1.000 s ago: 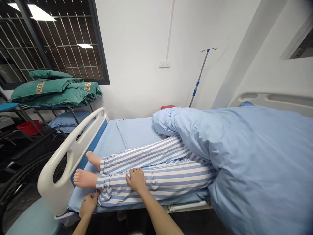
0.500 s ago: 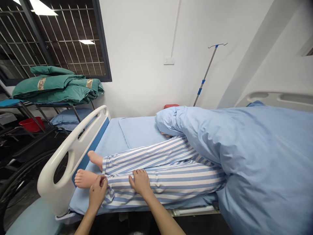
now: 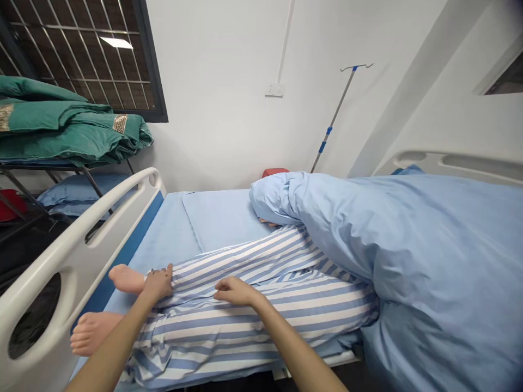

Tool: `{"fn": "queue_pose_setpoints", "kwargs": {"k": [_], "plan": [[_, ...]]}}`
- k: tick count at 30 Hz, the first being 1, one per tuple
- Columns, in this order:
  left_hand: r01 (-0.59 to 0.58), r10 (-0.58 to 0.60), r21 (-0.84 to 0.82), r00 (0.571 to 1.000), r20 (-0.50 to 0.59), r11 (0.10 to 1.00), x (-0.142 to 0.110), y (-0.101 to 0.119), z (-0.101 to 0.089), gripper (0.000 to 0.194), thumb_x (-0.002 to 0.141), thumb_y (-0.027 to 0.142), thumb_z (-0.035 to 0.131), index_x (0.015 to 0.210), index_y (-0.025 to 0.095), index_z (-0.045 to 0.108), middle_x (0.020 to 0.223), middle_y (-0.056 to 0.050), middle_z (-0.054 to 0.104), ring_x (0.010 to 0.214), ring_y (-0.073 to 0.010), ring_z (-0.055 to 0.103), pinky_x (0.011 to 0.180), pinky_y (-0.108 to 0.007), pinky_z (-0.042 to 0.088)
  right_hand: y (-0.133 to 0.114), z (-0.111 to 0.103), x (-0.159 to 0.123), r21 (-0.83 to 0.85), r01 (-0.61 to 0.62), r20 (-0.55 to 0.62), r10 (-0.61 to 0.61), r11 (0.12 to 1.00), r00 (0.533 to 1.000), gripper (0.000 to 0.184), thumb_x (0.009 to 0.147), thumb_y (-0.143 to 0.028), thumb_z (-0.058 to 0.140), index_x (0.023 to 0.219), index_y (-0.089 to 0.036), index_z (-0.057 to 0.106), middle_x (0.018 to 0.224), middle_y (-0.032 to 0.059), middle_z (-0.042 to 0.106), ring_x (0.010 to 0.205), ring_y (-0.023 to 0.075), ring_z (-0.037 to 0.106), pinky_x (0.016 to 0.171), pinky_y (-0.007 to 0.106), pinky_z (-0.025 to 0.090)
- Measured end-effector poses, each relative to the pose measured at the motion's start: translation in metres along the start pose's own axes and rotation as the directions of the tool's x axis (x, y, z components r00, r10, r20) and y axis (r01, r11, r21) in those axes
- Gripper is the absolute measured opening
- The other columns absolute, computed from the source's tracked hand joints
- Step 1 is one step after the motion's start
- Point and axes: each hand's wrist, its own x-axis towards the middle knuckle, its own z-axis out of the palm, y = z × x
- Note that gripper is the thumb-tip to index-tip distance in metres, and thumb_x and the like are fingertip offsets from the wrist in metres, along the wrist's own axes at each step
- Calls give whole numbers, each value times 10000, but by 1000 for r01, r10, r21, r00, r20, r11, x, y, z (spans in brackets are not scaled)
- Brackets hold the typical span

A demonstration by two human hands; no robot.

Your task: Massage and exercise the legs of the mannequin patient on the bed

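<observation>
Nearest, the left hand lies across the cuff of the blue-and-white striped trousers on the manikin's far leg, just beside the bare far foot; whether it grips the cloth cannot be told. The right hand rests palm down on the trousers, fingers extended, not gripping. The bare near foot lies close to the white bed footboard. Both legs lie on a blue bed sheet and pass beneath a light blue duvet. Beyond the footboard, green folded quilts sit on a metal rack; an IV pole stands against the white wall.
</observation>
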Motion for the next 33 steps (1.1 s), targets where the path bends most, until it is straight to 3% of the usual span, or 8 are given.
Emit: {"fn": "queue_pose_setpoints", "kwargs": {"k": [5, 10, 14, 19, 22, 24, 29, 33], "plan": [[1, -7, 50, 991, 135, 999, 20, -17, 4, 491, 550, 195, 529, 1037, 152, 577, 998, -174, 635, 885, -329, 586, 744, -426, 412, 36, -16, 23, 256, -260, 257, 193, 931, 947, 223, 719, -360, 570, 759, -155, 648, 722, 11, 643, 671, 118, 584, 604, 213, 429], [1, -13, 91, 991, 134, 996, 30, -14, -46, 462, 482, 193, 544, 940, 179, 602, 947, -151, 645, 843, -327, 591, 706, -410, 423, 66, -16, 43, 267, -485, 456, 334, 833, 825, 185, 591, -266, 704, 627, -122, 594, 550, 7, 578, 532, 109, 543, 506, 205, 414], [-32, 16, 183, 996, 90, 982, 33, -2, -112, 369, 436, 204, 564, 802, 177, 596, 881, -138, 647, 802, -330, 589, 688, -408, 420, 72, -31, 50, 726, -316, 181, 274, 611, 945, 296, 551, -240, 731, 763, -147, 546, 649, -9, 580, 585, 107, 559, 573, 241, 461], [-23, 15, 216, 999, 41, 976, 27, 8, -157, 397, 433, 248, 598, 824, 174, 601, 855, -134, 649, 780, -322, 589, 678, -382, 409, 59, -46, 50, 920, -26, -44, 169, 391, 985, 310, 550, -254, 710, 787, -173, 528, 812, -2, 587, 807, 145, 578, 719, 301, 470], [25, -28, 139, 999, 20, 990, 24, 11, -154, 491, 428, 274, 629, 914, 205, 615, 913, -123, 656, 827, -320, 587, 675, -357, 404, 42, -66, 43, 961, 134, -167, 122, 241, 978, 290, 491, -208, 731, 696, -156, 532, 769, 5, 583, 826, 175, 561, 737, 338, 457], [47, -48, 47, 999, 22, 998, 23, 23, -142, 525, 452, 304, 632, 973, 243, 609, 943, -96, 661, 839, -306, 590, 650, -334, 404, 30, -92, 34, 943, 212, -243, 95, 256, 965, 246, 495, -177, 716, 653, -152, 530, 741, -2, 574, 806, 163, 546, 738, 334, 446], [25, -29, -228, 999, -14, 973, 26, 107, -97, 482, 534, 380, 614, 1001, 263, 601, 922, -50, 673, 813, -255, 595, 591, -276, 386, 8, -173, -3, 865, 380, -429, 88, 328, 899, 232, 543, -144, 659, 746, -180, 555, 760, -34, 570, 756, 123, 519, 725, 306, 425], [64, -73, -337, 997, -14, 939, 28, 164, -76, 446, 558, 401, 590, 979, 254, 597, 887, -46, 675, 798, -248, 595, 587, -272, 375, 1, -207, -23, 827, 396, -469, 103, 400, 877, 265, 567, -173, 634, 820, -178, 556, 774, -26, 569, 724, 114, 495, 677, 274, 411]]}}
